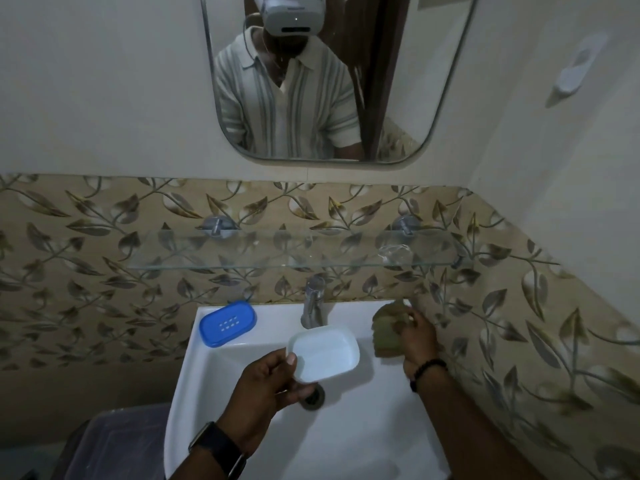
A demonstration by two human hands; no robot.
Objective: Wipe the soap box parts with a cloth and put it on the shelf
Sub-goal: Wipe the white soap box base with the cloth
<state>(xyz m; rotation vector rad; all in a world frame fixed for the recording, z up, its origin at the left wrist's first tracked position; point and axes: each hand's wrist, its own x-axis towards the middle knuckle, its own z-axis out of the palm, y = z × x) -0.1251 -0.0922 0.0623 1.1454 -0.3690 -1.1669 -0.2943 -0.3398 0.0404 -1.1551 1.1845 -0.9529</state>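
My left hand holds the white soap box tray by its near left edge, over the white sink, hollow side up. My right hand is closed on a bunched olive-green cloth at the sink's back right corner, apart from the tray. The blue perforated soap box part lies flat on the sink's back left ledge. A glass shelf runs along the tiled wall above the sink.
A chrome tap stands at the back middle of the sink, just behind the tray. The drain lies below my left hand. A mirror hangs above the shelf. A dark lidded bin sits lower left.
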